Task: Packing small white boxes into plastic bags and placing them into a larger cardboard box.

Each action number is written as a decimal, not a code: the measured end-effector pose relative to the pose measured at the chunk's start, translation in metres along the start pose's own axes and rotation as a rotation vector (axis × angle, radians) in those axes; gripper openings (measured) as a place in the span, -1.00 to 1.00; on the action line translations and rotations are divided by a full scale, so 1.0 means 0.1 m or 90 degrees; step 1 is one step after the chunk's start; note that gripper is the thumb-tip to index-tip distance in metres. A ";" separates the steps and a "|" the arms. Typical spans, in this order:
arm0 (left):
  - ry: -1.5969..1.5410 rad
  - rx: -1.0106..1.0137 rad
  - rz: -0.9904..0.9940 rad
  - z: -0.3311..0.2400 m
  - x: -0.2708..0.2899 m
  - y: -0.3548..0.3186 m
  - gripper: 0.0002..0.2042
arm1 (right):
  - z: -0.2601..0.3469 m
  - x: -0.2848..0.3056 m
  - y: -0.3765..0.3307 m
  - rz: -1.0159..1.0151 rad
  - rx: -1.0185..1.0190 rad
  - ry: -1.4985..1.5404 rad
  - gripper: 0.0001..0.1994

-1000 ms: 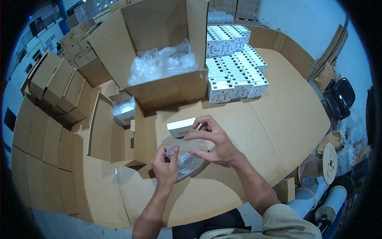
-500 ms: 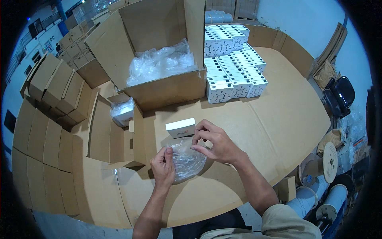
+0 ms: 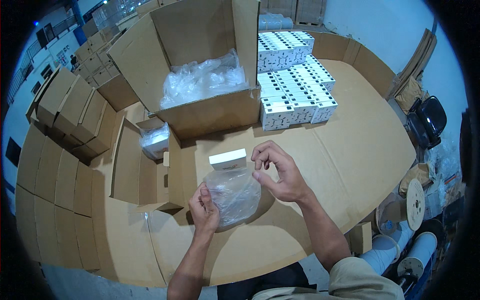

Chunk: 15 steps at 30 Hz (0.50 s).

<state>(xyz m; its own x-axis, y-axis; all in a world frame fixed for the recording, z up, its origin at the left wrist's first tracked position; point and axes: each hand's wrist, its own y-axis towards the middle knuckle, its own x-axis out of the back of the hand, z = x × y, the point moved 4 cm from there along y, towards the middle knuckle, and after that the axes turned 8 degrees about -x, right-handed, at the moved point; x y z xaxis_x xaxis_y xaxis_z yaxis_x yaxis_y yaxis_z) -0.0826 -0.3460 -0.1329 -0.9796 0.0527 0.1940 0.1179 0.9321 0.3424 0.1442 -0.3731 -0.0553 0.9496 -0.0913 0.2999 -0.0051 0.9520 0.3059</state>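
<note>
- A small clear plastic bag (image 3: 233,194) sits at the middle of the frame, held up off the cardboard-covered counter (image 3: 360,150); one small white rectangular box (image 3: 228,159) stands just beyond the bag's mouth, touching or nearly touching it.
- The left hand (image 3: 205,210) is pinched shut on the bag's lower left edge. The right hand (image 3: 279,172) holds its fingers loosely curled at the bag's upper right edge; I cannot tell whether they grip the film.
- My reading: the bagging step is under way, the mouth being opened. The next move seems to call for spreading the film wide and lining the box up squarely with the opening.
- Count near the hands: one bag, one loose white box, two hands.
- Left of centre, one small open brown carton (image 3: 150,165) holds a plastic-wrapped item (image 3: 155,140).
- Above centre, one large open brown carton (image 3: 200,60) is filled with crumpled clear plastic bags (image 3: 202,80), too many to count.
- Upper right, a stacked block of white boxes (image 3: 292,80), dozens of them.
- Along the left edge, rows of closed brown cartons (image 3: 50,150).
- Lower right, a cable spool (image 3: 412,205).
</note>
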 end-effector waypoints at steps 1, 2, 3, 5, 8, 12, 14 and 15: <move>-0.001 0.000 0.000 -0.03 -0.01 0.00 -0.28 | 0.08 0.01 -0.01 -0.021 0.050 -0.022 -0.78; 0.006 -0.020 0.006 -0.09 -0.04 0.01 -0.27 | 0.13 0.02 -0.02 -0.041 0.100 -0.045 -0.73; 0.016 -0.041 0.011 -0.15 -0.06 0.01 -0.26 | 0.14 0.00 -0.01 -0.041 0.101 -0.044 -0.73; 0.016 -0.060 0.028 -0.15 -0.09 -0.01 -0.25 | 0.21 -0.06 -0.02 -0.055 0.206 -0.146 -0.66; -0.008 -0.069 0.067 -0.10 -0.07 -0.05 -0.22 | 0.26 -0.19 -0.06 -0.016 0.222 -0.296 -0.62; -0.127 -0.107 0.100 -0.13 -0.10 -0.05 -0.34 | 0.20 -0.27 -0.10 0.046 0.178 -0.272 -0.71; -0.142 -0.069 0.119 -0.17 -0.14 -0.06 -0.42 | 0.12 -0.26 -0.14 0.093 0.171 -0.241 -0.77; -0.155 -0.030 0.135 -0.18 -0.16 -0.07 -0.46 | 0.13 -0.25 -0.14 0.094 0.171 -0.240 -0.77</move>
<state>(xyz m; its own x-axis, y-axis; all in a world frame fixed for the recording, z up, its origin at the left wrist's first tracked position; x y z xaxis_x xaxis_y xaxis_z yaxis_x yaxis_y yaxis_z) -0.0647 -0.3596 -0.1217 -0.9418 0.3335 0.0423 0.3257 0.8739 0.3610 0.1161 -0.3874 -0.0555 0.7530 -0.1077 0.6491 -0.2593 0.8581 0.4432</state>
